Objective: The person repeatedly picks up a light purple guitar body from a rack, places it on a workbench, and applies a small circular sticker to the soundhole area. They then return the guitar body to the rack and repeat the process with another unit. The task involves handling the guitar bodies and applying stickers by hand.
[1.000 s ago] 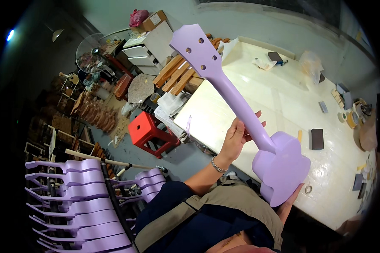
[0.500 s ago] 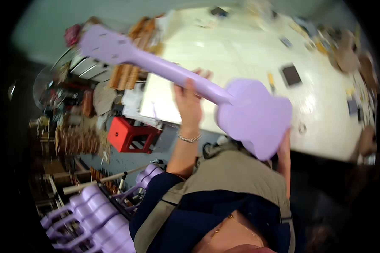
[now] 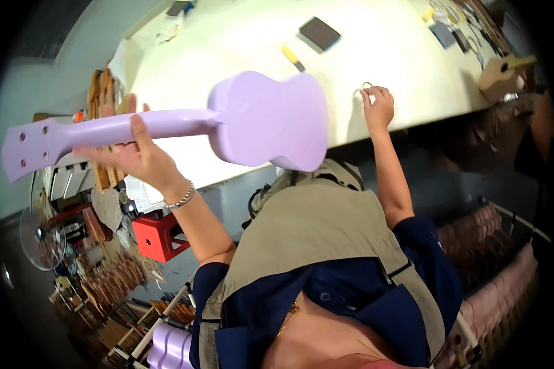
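Observation:
A lilac ukulele (image 3: 268, 120) is held back side up over the front edge of the white table. My left hand (image 3: 143, 157) supports it by the neck, thumb across the near side and fingers behind. Its headstock, with several peg holes, points left, and the body is to the right. My right hand (image 3: 378, 107) is off the ukulele, at the tabletop, with its fingertips pinched on a small ring (image 3: 367, 84).
On the white table (image 3: 240, 43) lie a dark sanding block (image 3: 319, 34) and a yellow-handled tool (image 3: 293, 58). An unpainted instrument body (image 3: 498, 80) stands at the right. A red stool (image 3: 157, 237), a fan (image 3: 41, 237) and racked lilac instruments (image 3: 169, 344) are at the left.
My right hand has let go of the ukulele's body and reached to the ring on the table. The ukulele has swung level and moved left in the view; my left hand still holds its neck.

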A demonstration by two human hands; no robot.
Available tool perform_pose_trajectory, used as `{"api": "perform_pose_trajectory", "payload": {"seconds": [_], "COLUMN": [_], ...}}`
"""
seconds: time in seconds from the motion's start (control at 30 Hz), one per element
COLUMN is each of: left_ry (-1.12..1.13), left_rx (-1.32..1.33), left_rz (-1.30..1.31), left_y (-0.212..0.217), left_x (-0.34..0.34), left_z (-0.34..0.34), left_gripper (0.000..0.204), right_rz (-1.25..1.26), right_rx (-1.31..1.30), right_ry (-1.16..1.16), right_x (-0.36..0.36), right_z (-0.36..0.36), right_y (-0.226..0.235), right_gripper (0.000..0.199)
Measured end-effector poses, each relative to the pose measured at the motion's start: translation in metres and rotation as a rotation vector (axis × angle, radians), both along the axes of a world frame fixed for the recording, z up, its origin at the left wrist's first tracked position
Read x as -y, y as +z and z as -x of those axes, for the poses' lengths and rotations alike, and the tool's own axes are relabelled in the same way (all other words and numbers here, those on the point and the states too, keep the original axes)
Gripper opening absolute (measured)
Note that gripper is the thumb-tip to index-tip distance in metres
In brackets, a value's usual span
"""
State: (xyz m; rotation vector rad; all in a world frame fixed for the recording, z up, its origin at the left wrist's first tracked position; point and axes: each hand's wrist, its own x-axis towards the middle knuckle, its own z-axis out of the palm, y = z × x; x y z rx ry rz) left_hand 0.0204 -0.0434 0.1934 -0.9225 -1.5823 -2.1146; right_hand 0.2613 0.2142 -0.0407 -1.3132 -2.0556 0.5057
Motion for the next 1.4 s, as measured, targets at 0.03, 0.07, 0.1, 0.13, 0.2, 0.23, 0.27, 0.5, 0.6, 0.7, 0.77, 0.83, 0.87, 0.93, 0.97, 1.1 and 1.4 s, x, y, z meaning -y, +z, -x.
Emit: {"api": "perform_pose_trajectory", "payload": {"seconds": [0.03, 0.07, 0.1, 0.13, 0.2, 0.23, 0.27, 0.5, 0.6, 0.7, 0.77, 0.83, 0.87, 0.93, 0.97, 1.1, 1.4], "left_ry": [0.028, 0.065, 0.106, 0.067, 0.056, 0.083, 0.079, 0.058, 0.122, 0.157, 0.177, 0.183, 0.177, 0.166, 0.176, 0.043, 0.121], "left_rx": [-0.026, -0.052, -0.075, -0.047, -0.065, -0.101, -0.132, -0.221, -0.264, -0.261, -0.270, -0.279, -0.274, -0.262, -0.180, 0.018, -0.020], "left_rz": [0.143, 0.292, 0.440, 0.404, 0.437, 0.499, 0.498, 0.483, 0.518, 0.546, 0.552, 0.546, 0.524, 0.476, 0.403, 0.284, 0.391], "left_y": [-0.002, -0.005, -0.004, 0.002, 0.014, 0.021, 0.026, 0.030, 0.033, 0.034, 0.032, 0.030, 0.029, 0.027, 0.026, 0.023, 0.021], "left_x": [0.003, 0.009, 0.013, 0.009, 0.002, 0.001, 0.001, -0.001, -0.001, -0.001, -0.001, -0.001, 0.000, 0.002, 0.006, 0.013, 0.020], "left_z": [0.003, 0.008, 0.012, 0.007, -0.009, -0.014, -0.019, -0.032, -0.037, -0.041, -0.042, -0.043, -0.043, -0.044, -0.047, -0.043, -0.041], "left_gripper": [0.045, 0.037, 0.031, 0.021, 0.014, 0.014, 0.014, 0.015, 0.009, 0.010, 0.013, 0.014, 0.015, 0.016, 0.010, 0.019, 0.018], "right_rz": [0.157, 0.296, 0.421, 0.421, 0.380, 0.332, 0.281, -0.015, 0.083, -0.290, -0.339, -0.393, -0.221, 0.124, 0.349, 0.356, 0.113], "right_rx": [-0.163, -0.348, -0.426, -0.575, -0.741, -0.750, -0.759, -0.594, -0.549, -0.531, -0.538, -0.591, -0.745, -1.030, -1.146, -1.035, -0.688], "right_ry": [0.069, 0.125, 0.240, 0.411, 0.683, 0.783, 0.885, 1.054, 0.966, 0.941, 0.886, 0.856, 0.768, 0.571, 0.465, 0.867, 1.120], "right_x": [-0.002, 0.009, 0.019, 0.032, 0.059, 0.070, 0.081, 0.113, 0.123, 0.120, 0.123, 0.124, 0.121, 0.103, 0.082, 0.091, 0.131], "right_z": [0.013, 0.034, 0.051, 0.066, 0.090, 0.098, 0.104, 0.123, 0.123, 0.132, 0.132, 0.135, 0.138, 0.147, 0.143, 0.133, 0.147], "right_y": [0.015, 0.051, 0.083, 0.113, 0.166, 0.191, 0.211, 0.255, 0.261, 0.254, 0.253, 0.254, 0.250, 0.237, 0.243, 0.262, 0.263], "right_gripper": [0.015, 0.014, 0.012, 0.011, 0.009, 0.009, 0.008, 0.009, 0.009, 0.009, 0.008, 0.006, 0.004, 0.004, 0.012, 0.031, 0.017]}}
